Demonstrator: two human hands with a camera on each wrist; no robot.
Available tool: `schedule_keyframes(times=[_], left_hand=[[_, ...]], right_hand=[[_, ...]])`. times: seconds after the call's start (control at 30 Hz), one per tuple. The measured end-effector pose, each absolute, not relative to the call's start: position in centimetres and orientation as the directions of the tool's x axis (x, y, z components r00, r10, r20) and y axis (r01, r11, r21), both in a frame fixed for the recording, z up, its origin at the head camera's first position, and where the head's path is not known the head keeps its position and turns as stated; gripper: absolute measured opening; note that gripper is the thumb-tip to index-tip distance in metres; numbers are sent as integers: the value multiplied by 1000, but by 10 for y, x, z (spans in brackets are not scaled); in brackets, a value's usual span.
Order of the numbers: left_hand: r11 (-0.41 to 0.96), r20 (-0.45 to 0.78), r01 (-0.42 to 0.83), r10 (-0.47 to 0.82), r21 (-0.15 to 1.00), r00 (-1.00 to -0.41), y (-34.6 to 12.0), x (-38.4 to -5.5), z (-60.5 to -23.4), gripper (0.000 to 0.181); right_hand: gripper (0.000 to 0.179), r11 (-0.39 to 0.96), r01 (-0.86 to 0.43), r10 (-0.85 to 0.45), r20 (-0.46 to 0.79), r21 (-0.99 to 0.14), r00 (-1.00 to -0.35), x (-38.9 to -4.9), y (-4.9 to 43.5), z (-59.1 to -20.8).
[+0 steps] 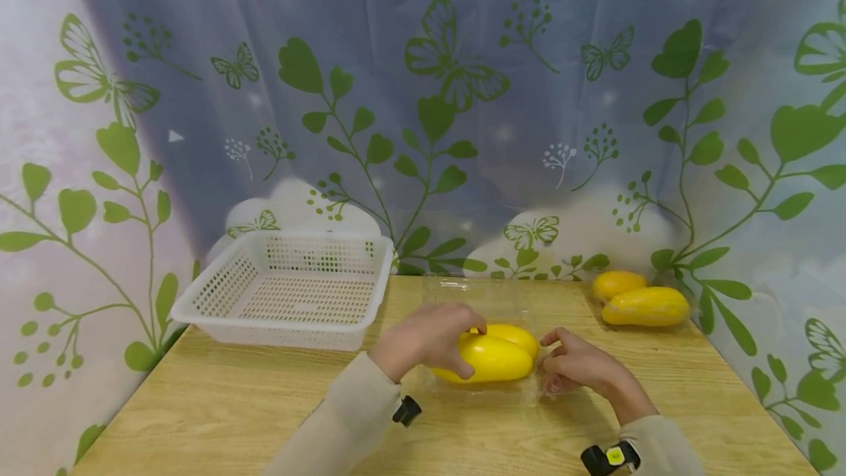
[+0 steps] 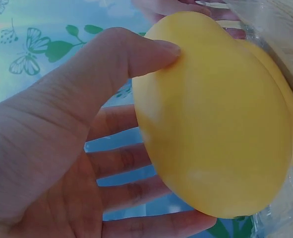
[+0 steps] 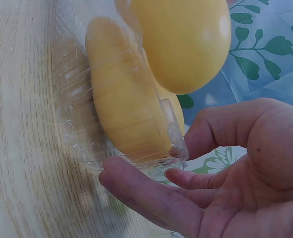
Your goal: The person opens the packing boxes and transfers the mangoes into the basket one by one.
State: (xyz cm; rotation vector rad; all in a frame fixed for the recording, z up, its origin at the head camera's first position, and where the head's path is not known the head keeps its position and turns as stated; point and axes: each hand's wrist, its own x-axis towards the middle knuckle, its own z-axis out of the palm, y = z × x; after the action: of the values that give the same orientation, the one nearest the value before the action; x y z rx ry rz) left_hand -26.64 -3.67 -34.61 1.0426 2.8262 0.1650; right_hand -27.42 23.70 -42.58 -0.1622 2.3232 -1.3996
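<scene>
My left hand (image 1: 429, 340) grips a smooth yellow mango (image 1: 496, 360), thumb on the near side and fingers behind it. In the left wrist view, the thumb presses the mango (image 2: 210, 114) near one end and the fingers spread along its side. Another yellow mango (image 3: 119, 94) lies inside a clear plastic clamshell box (image 3: 69, 91), its lid (image 1: 463, 296) folded back. The held mango overlaps the box's opening in the head view. At the box's right end, my right hand (image 1: 578, 366) pinches the rim between thumb and fingers, other fingertips against the outer wall.
A white perforated plastic basket (image 1: 284, 329) stands at the left rear of the wooden table (image 1: 218, 402). Two more yellow mangoes (image 1: 648, 307) lie together at the right rear. Behind the table hangs a curtain (image 1: 396, 42) printed with leaves and butterflies.
</scene>
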Motion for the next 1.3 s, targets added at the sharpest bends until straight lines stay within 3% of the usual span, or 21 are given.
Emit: schedule_keyframes(times=[0.87, 1.3], left_hand=[[767, -16, 614, 627, 188, -779, -60, -270, -336, 55], [677, 59, 624, 658, 389, -751, -74, -281, -337, 51]], right_hand=[[52, 484, 122, -305, -298, -867, -905, -272, 236, -424], [52, 482, 133, -309, -310, -866, -899, -274, 237, -424]])
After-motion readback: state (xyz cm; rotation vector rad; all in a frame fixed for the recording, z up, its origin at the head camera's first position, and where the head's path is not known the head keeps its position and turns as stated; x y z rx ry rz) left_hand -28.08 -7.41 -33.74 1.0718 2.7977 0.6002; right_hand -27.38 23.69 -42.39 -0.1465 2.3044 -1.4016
